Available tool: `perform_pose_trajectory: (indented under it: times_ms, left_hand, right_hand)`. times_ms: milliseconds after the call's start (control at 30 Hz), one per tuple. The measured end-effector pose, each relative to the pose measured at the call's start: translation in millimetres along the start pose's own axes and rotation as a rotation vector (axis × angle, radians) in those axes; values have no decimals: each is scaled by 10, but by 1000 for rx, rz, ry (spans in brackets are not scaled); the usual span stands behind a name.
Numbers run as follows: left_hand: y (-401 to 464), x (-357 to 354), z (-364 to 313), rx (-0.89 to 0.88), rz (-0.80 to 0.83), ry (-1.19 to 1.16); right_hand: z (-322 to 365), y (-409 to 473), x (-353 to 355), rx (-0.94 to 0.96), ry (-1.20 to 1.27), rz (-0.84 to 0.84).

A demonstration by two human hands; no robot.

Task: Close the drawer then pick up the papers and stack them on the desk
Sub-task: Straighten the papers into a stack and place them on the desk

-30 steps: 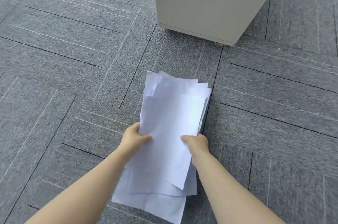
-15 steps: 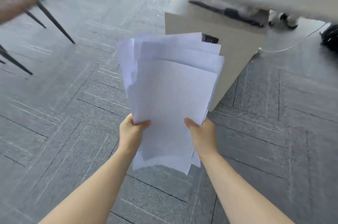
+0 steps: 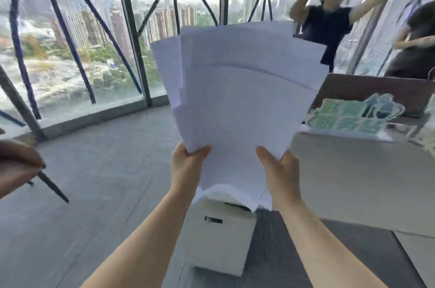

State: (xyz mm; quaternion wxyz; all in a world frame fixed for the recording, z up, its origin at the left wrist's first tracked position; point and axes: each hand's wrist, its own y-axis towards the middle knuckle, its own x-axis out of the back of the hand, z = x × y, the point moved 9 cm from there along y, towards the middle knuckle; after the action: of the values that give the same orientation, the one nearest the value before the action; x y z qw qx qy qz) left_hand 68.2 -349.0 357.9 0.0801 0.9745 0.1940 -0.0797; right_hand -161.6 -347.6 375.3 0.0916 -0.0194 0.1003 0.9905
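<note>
A loose, fanned sheaf of white papers [image 3: 237, 99] stands upright in mid-air in front of me, held at its lower end by both hands. My left hand [image 3: 187, 166] pinches the left bottom edge, my right hand [image 3: 280, 170] the right bottom edge. Below the papers stands the white drawer cabinet [image 3: 219, 238]; its front looks flush, with a dark label on it. The pale desk [image 3: 357, 181] spreads out to the right of my right hand, at about hand height.
On the desk's far side lie green-and-white printed cut-outs [image 3: 353, 115] and a dark laptop or board [image 3: 376, 90]. Two people [image 3: 329, 19] stand by the glass wall behind it. A brown chair seat [image 3: 16, 165] with a thin black leg is at the left edge. Grey carpet covers the floor.
The papers have risen from the floor to chest height in both hands. My view has swung up from the carpet to the windows, the desk and the people.
</note>
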Motion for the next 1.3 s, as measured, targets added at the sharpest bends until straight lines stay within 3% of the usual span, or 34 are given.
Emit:
perform_pose_trajectory:
  times_ms: [167, 300, 467, 667, 800, 900, 1133, 1300]
  left_hand:
    - [656, -945, 324, 11, -5, 1]
    - [1135, -1447, 1087, 114, -2, 67]
    - [1181, -1414, 1836, 251, 42, 125]
    - [1437, -1612, 2268, 382, 64, 203]
    - [1505, -1657, 2480, 460, 65, 240]
    - [1601, -1672, 2516, 463, 65, 263]
    - [2656, -1472, 2019, 353, 128, 314]
    - [3490, -958, 2148, 421, 164, 472]
  right_hand:
    - [-226, 1031, 525, 12, 74, -31]
    - [-1099, 1863, 828, -121, 64, 13]
    - [-1963, 2009, 993, -325, -9, 75]
    - [-2262, 2399, 1029, -356, 36, 101]
    - [-2506, 2392, 1008, -482, -26, 108]
    - [-2546, 2429, 914, -532, -97, 112]
    - [-2156, 3069, 202, -418, -223, 118]
    - [-2610, 3546, -585, -560, -339, 208]
